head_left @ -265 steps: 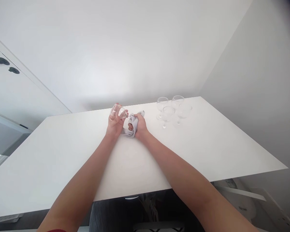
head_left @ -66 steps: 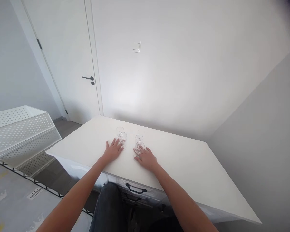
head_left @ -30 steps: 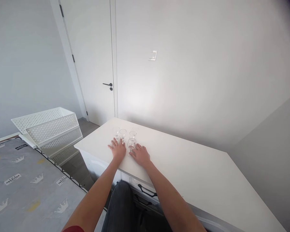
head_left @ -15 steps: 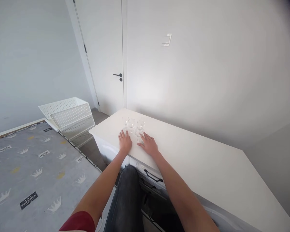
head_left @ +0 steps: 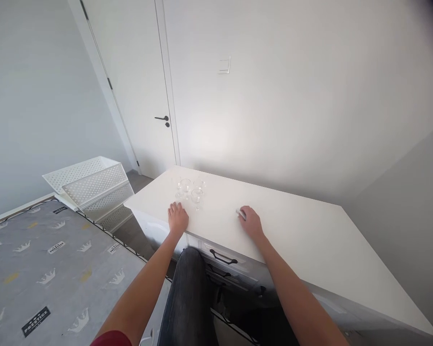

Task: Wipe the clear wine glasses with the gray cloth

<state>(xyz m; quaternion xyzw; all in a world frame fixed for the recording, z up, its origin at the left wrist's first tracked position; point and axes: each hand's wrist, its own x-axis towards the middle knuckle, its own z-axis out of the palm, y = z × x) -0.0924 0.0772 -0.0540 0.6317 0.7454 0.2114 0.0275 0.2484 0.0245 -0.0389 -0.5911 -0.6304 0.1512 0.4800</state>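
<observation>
Several clear stemmed glasses [head_left: 188, 188] stand in a tight cluster near the left far corner of the white table [head_left: 303, 250]. My left hand [head_left: 178, 218] lies flat on the table just in front of them, fingers apart, holding nothing. My right hand [head_left: 250, 224] rests on the table well to the right of the glasses. Its fingers curl over a small grey cloth [head_left: 240, 213], of which only an edge shows at the fingertips.
The table front has drawers with black handles [head_left: 222, 259]. My leg in dark jeans [head_left: 189, 298] is below. White perforated racks [head_left: 90, 185] stand on the floor to the left, beside a grey crown-print mat [head_left: 39, 269]. A white door [head_left: 137, 86] lies beyond.
My right hand has left the glasses and slid to the right along the table, now over the grey cloth. My left hand drew back slightly from the cluster. The view swung a little.
</observation>
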